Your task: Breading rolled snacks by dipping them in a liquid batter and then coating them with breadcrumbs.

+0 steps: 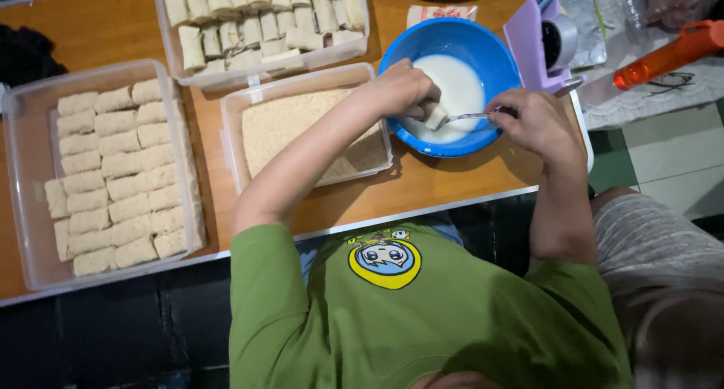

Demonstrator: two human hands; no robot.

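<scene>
Shirt: nearest to the camera is the person's green shirt (422, 313) with a round yellow and blue cartoon print on the chest.
Table: a wooden table (422, 181) with a pale edge carries all the things; it lies just beyond the shirt.
Left hand: the left hand (403, 87) is over the blue bowl (483, 53), its fingers (431, 111) closed on a small pale roll (436, 117) that touches the white liquid.
Right hand: the right hand (537, 121) rests at the right rim of the bowl, its fingers clenched on the handle of a metal spoon (464, 118); the tip of the spoon meets the roll.
Blue bowl: it stands on the far right part of the table and holds white, milky batter (464, 79).
Crumb box: a clear plastic box (302, 129) with pale breadcrumbs stands just left of the bowl, under the left forearm.
Coated rolls: a large clear tray (102, 174) at the near left holds rows of rolls covered with crumbs.
Plain rolls: another clear tray (260, 23) at the far side holds smooth rolls without crumbs.
Right side: a purple holder (532, 42) stands just right of the bowl, and an orange bottle (671, 53) lies farther right.
</scene>
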